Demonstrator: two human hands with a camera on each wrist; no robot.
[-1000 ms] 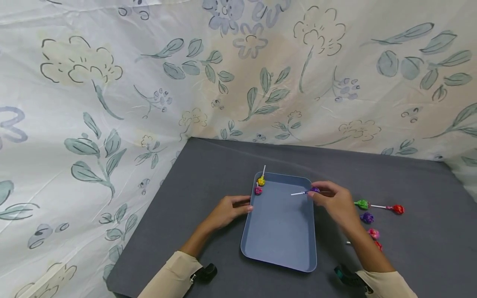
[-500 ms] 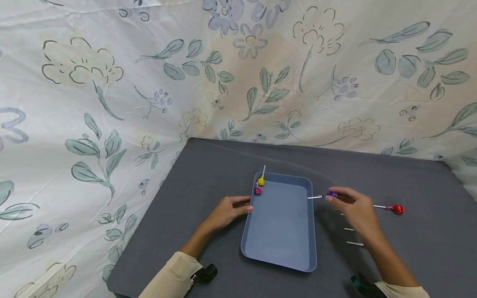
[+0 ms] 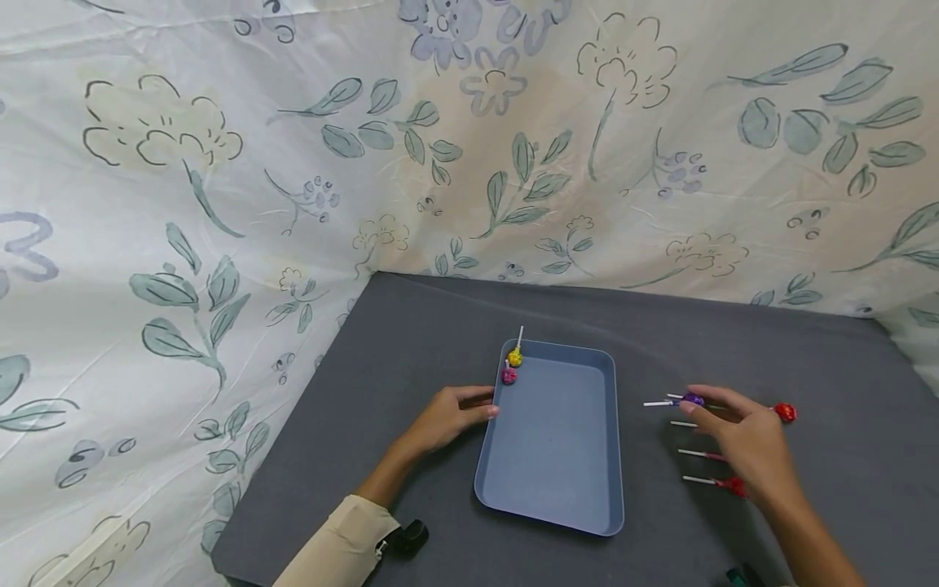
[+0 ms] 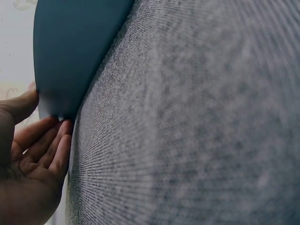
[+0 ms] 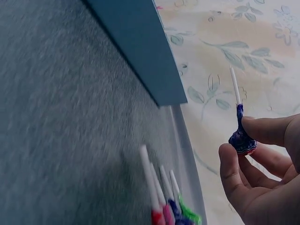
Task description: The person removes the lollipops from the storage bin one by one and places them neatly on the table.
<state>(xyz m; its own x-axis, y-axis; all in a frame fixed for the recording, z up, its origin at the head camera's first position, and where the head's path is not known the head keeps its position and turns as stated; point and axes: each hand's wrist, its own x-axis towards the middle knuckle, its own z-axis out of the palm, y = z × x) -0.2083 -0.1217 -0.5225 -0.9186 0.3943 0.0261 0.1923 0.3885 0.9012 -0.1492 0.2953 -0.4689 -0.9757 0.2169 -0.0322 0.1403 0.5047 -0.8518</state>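
Observation:
A blue-grey tray lies on the dark table, with a yellow lollipop and a pink lollipop in its far left corner. At the tray's left side my left hand holds the edge, thumb at the rim and fingertips against the outer wall. My right hand pinches a purple-wrapped lollipop by its head between thumb and fingers, right of the tray. Its white stick points left. In the right wrist view this lollipop shows with its stick upward.
Beneath and beside my right hand lies a row of lollipops, including a red lollipop at the near end; their sticks point toward the tray. Another red lollipop lies farther right. A floral cloth hangs behind the table.
My right hand has moved right with the purple lollipop, from the tray's right rim to over the row on the table. The left hand and tray have stayed put.

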